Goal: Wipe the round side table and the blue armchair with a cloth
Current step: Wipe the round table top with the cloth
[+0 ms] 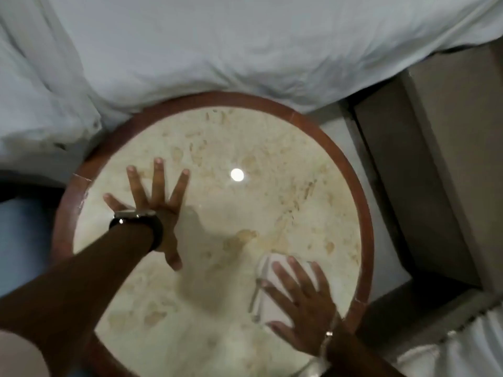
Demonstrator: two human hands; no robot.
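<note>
Round side table (pixel 272 148) with a cream marble top and a brown wooden rim, both hands spread on it.
The left hand (pixel 153 210), a dark watch (pixel 137 223) at its wrist, lies flat with fingers splayed on the table's left half, gripping nothing. The right hand (pixel 300 308) presses open-fingered on a folded white cloth (pixel 268 292) near the table's right front edge. White rumpled bedding (pixel 217 44) lies just beyond the table's far rim; a beige step (pixel 424 164) sits to its right.

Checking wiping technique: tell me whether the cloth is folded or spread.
Folded, it seems: the cloth forms a compact white pad with layered edges under the flat right hand on the round side table.
</note>
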